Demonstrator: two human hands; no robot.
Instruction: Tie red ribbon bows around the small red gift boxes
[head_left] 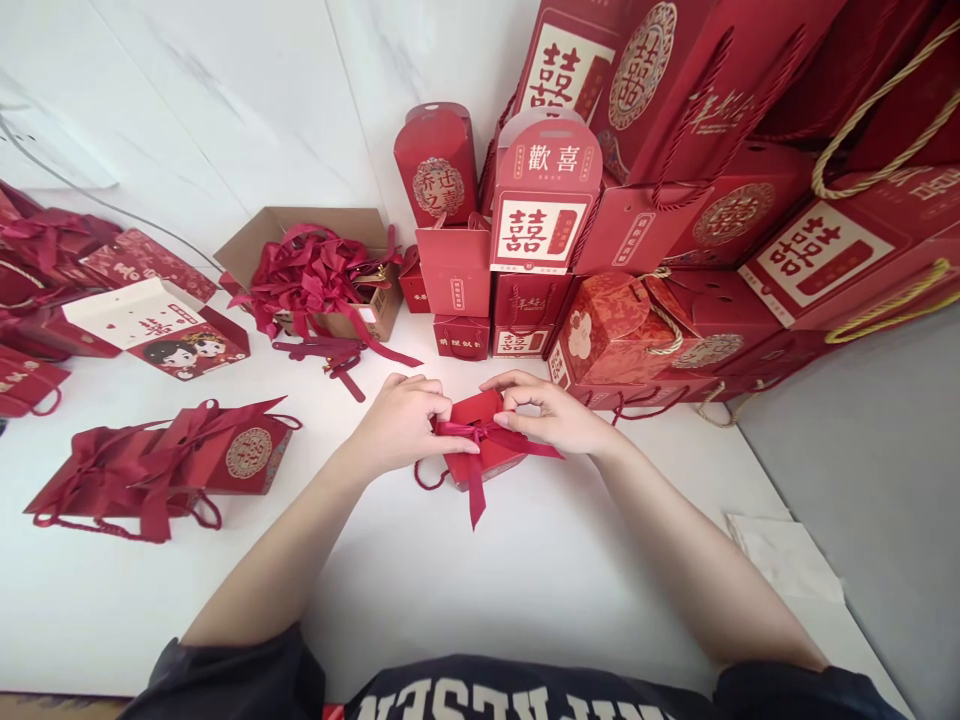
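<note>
A small red gift box (491, 463) sits on the white table in front of me, a red cord loop at its left side. Across its top lies a dark red ribbon (477, 490), crossed at a knot near the middle, one tail hanging over the front and another pointing right. My left hand (409, 415) pinches the ribbon at the box's left side, thumb against the band. On the right, my right hand (544, 410) has thumb and fingers closed on the ribbon beside the knot.
Finished boxes with ribbon bows (150, 465) lie at the left. Behind them stands a cardboard box (382, 305) heaped with ribbons (315, 275). Red gift boxes and bags (645, 200) are stacked high at the back right. A white paper (784, 550) lies at the right edge.
</note>
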